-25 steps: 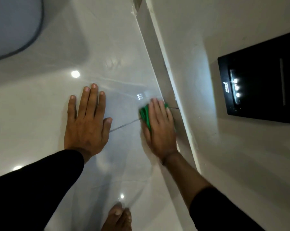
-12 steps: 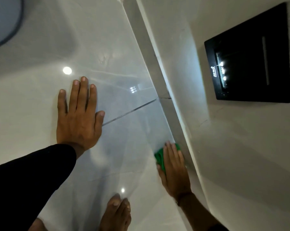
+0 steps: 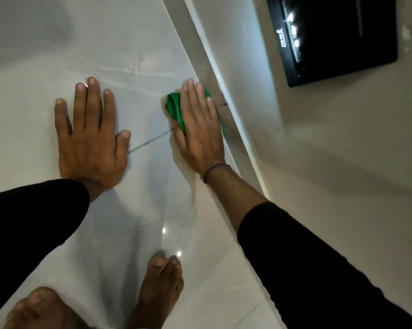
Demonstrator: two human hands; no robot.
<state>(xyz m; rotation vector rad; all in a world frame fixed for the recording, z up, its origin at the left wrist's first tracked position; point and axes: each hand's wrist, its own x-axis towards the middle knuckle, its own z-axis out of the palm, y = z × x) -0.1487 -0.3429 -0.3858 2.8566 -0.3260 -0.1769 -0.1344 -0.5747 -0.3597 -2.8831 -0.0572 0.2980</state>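
Right hand presses a green cloth to the floor at the foot of the wall.
Nearest, 2 bare feet stand on the glossy tiles behind both hands. The left hand lies flat, fingers straight and spread, holding nothing. A grout line runs from its thumb to the right hand, whose straight fingers cover the cloth, bunched out at the thumb side, right against the skirting. Beyond the right hand a black panel sits on the wall. Compared with 0.5 s ago, the right hand and cloth are farther along the skirting, now on the grout line; the left hand remains planted.
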